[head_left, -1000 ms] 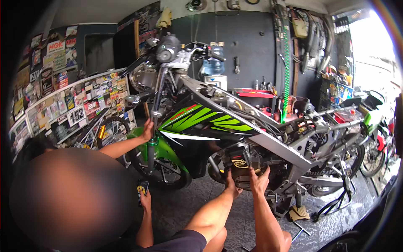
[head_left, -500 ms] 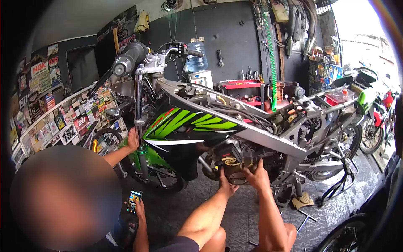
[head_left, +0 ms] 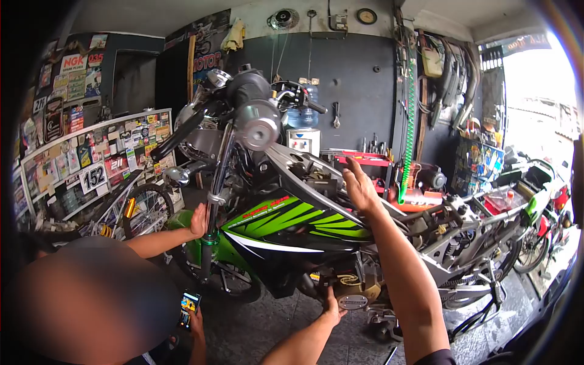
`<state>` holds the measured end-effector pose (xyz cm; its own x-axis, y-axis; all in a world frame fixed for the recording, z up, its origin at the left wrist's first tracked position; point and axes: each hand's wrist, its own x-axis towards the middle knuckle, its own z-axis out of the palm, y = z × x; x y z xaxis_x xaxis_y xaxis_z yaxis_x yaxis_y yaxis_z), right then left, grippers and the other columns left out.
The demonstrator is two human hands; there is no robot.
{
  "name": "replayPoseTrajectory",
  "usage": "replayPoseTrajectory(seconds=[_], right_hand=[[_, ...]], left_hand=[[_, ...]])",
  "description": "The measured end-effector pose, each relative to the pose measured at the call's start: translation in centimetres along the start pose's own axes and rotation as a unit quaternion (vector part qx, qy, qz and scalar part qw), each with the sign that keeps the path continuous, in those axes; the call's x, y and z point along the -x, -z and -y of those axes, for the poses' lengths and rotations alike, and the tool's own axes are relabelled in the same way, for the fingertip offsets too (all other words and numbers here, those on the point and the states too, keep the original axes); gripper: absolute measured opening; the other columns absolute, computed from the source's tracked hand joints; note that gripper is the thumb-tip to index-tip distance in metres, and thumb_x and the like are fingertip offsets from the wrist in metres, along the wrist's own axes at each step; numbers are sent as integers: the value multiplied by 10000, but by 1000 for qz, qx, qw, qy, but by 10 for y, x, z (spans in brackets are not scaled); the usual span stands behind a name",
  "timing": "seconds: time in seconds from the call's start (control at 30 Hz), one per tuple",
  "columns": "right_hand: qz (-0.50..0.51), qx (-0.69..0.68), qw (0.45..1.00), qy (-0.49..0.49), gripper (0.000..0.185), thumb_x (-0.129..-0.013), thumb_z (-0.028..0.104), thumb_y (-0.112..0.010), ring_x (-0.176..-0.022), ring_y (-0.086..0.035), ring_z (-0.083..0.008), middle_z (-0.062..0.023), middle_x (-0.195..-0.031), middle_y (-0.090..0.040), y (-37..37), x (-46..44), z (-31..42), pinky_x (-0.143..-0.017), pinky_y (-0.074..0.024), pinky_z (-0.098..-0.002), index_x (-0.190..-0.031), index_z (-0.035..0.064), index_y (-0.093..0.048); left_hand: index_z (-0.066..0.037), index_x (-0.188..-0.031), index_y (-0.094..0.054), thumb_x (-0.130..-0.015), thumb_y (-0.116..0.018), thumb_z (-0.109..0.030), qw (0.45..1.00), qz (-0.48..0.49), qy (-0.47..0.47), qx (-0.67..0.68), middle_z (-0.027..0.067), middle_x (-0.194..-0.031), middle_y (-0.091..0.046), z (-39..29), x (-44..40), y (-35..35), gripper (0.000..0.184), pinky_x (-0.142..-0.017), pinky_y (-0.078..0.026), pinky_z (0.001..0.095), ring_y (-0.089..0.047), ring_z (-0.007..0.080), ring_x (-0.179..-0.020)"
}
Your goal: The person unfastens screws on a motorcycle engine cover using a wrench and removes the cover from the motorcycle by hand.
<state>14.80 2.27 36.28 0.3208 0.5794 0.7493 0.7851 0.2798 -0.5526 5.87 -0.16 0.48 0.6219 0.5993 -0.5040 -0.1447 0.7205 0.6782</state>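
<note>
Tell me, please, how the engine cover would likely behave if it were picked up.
The engine cover looks like metal, so it would probably feel stiff and fairly heavy. With the left hand only at its lower front and the right hand away from it, it could tilt. Its smooth oval plate might feel slippery.

- Daylight is admitted through the opening (head_left: 541, 88) at the right, which is burnt out to white.
- The dark wall (head_left: 360, 85) is dimly lit, and the floor (head_left: 277, 313) below the motorcycle (head_left: 292, 222) is left in shadow.
- Glints are caught on the fork tube (head_left: 222, 161).
- Straight lines are bowed by the wide lens; the corners are blackened.
- A rainbow flare is seen at the upper right.
- A person's head (head_left: 97, 298) is masked by heavy blur, while the centre is fairly sharply rendered.
</note>
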Motion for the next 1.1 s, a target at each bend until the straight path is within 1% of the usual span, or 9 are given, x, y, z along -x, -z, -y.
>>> replayPoseTrajectory(seconds=[0.1,0.3,0.5,0.6,0.67,0.7,0.73,0.9,1.1], right_hand=[[96,70,991,-68,484,-956,313,-377,-1138,-537,-442,-292,-1170,-589,6,-5,7,-987,-395,-452,-1293,-21,-473],[-53,12,998,31,423,-979,259,-420,-1174,-543,-335,-240,-1218,-582,23,25,16,-1008,-389,-366,-1254,-47,-520],[-229,-165,959,-16,249,-963,132,-463,-745,-552,-110,-57,-826,-612,57,172,48,-701,-446,-241,-948,-49,-633],[-312,-234,905,-167,239,-951,154,-485,-627,-525,-87,-33,-709,-588,48,253,18,-597,-414,-224,-881,-23,-630],[-351,-234,875,-237,235,-955,160,-484,-563,-487,-71,-17,-688,-578,38,297,-24,-526,-381,-219,-881,-7,-632],[-365,-231,856,-285,228,-963,155,-481,-547,-469,-60,-6,-682,-566,34,319,-46,-510,-373,-206,-883,1,-628],[-376,-231,837,-325,226,-962,169,-482,-542,-458,-57,5,-671,-552,28,335,-67,-489,-347,-202,-890,14,-631],[-311,-260,828,-388,192,-947,151,-519,-577,-498,-72,-12,-747,-579,9,372,-107,-532,-407,-222,-951,2,-639],[-255,-219,841,-423,229,-915,131,-526,-681,-549,-93,-43,-829,-635,3,396,-128,-605,-441,-239,-1021,-31,-647]], left_hand=[[-146,-1395,-401,-755,-344,-843,1000,-1,-5,3,87,-1361,-498,-5,-1,0,948,-1036,-318,513,-456,283,-1246],[-135,-1397,-397,-765,-330,-843,1000,14,5,-19,90,-1352,-505,-3,1,4,952,-1045,-308,513,-451,284,-1254],[-165,-1466,-310,-769,-263,-856,996,18,13,-88,80,-1437,-431,-8,-6,12,983,-1084,-258,499,-394,293,-1317],[-191,-1382,-425,-790,-302,-823,985,51,17,-165,41,-1202,-548,-12,-34,40,876,-818,-430,411,-488,189,-919],[-192,-1385,-428,-791,-350,-808,983,18,19,-182,42,-1278,-535,-23,-14,34,859,-917,-406,444,-497,215,-1109],[-135,-1449,-351,-743,-327,-867,984,12,-16,-179,138,-1391,-454,-28,3,25,1016,-1055,-290,512,-399,326,-1278],[-106,-1462,-322,-745,-337,-858,983,30,-10,-178,152,-1442,-402,-33,8,23,1039,-1076,-260,515,-364,338,-1317],[28,-1435,-290,-768,-386,-818,983,51,-38,-172,244,-1430,-366,-41,32,12,1081,-1123,-181,546,-314,382,-1350],[-107,-1415,-374,-876,-432,-666,978,5,-75,-193,163,-1382,-455,-48,26,14,778,-1082,-264,522,-421,335,-1276]])
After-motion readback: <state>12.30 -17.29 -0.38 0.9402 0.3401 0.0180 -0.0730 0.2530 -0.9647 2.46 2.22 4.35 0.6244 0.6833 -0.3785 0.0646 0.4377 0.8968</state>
